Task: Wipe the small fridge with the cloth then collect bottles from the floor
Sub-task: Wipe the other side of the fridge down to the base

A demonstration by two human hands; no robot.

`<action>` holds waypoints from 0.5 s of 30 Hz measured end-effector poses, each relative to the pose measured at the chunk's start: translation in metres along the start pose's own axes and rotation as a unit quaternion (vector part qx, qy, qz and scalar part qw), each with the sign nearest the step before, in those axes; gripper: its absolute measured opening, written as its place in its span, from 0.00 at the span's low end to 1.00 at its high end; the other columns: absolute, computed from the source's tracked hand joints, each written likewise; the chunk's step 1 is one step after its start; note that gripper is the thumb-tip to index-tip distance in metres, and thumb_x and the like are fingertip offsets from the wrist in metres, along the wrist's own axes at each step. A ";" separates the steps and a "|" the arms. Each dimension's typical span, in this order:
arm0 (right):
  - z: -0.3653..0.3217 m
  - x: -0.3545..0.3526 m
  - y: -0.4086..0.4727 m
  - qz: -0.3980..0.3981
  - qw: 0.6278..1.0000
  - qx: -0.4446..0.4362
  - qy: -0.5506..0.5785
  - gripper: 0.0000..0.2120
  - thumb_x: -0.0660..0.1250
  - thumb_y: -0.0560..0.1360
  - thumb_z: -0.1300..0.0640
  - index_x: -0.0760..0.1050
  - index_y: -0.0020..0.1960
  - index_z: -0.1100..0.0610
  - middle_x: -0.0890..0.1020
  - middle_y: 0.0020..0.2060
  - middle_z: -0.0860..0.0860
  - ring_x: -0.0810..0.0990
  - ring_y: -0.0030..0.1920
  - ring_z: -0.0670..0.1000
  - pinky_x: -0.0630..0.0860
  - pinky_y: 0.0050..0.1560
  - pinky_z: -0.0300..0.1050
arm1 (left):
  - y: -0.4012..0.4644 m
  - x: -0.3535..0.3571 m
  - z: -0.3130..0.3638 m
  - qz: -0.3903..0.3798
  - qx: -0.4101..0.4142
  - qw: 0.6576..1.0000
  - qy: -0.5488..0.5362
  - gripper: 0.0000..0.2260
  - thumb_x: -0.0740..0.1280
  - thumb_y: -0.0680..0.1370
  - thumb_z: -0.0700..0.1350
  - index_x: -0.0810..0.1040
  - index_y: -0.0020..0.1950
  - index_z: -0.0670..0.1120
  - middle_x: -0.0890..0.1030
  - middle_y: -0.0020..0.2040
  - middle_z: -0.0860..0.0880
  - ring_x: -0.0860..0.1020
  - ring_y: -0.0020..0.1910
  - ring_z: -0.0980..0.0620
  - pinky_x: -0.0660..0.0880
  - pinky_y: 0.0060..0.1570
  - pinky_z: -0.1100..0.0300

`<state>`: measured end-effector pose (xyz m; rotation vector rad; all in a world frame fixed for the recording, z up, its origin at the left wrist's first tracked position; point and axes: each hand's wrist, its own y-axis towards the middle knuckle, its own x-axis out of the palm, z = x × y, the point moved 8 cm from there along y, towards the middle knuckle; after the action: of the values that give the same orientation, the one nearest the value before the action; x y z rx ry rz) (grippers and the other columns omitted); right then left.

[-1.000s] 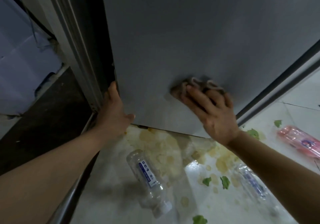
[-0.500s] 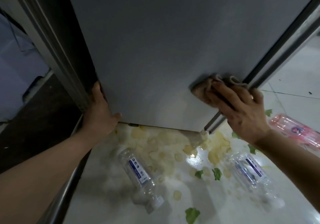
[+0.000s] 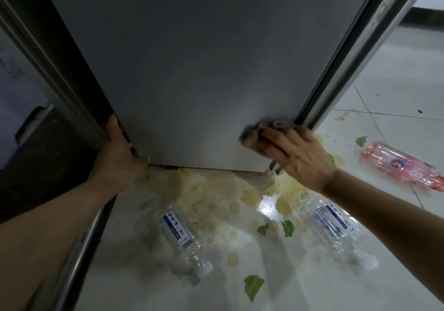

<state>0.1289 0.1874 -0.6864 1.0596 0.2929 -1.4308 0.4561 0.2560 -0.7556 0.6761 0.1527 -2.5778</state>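
Observation:
The small fridge's grey side panel (image 3: 192, 70) fills the upper middle of the view. My right hand (image 3: 295, 154) presses a crumpled brownish cloth (image 3: 254, 135) flat against the panel's lower right corner, fingers spread over it. My left hand (image 3: 117, 154) grips the panel's lower left edge. On the white floor lie two clear bottles with blue labels, one in the middle (image 3: 182, 238) and one under my right forearm (image 3: 336, 231). A pink bottle (image 3: 398, 164) lies at the right.
Yellowish chips or peels (image 3: 206, 197) and green leaf scraps (image 3: 252, 284) litter the white tiled floor (image 3: 396, 82) below the fridge. A metal rail (image 3: 348, 53) runs along the fridge's right edge. A dark cabinet with a steel bar (image 3: 72, 262) stands at the left.
My right hand has slid the cloth down and to the right, from the panel's middle to its lower right corner. My left hand kept its hold on the left edge.

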 end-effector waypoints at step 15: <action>-0.069 0.086 -0.041 -0.236 0.964 -0.115 0.036 0.46 0.70 0.60 0.69 0.54 0.73 0.56 0.73 0.63 0.57 0.75 0.57 0.60 0.77 0.53 0.54 | -0.012 0.016 -0.017 0.033 -0.027 0.997 0.071 0.47 0.72 0.68 0.33 0.46 0.75 0.55 0.68 0.70 0.50 0.70 0.67 0.53 0.71 0.60 0.53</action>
<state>0.1375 0.1898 -0.8043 0.8834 0.7871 -1.7311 0.4453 0.2641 -0.7780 0.8294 0.2414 -2.4543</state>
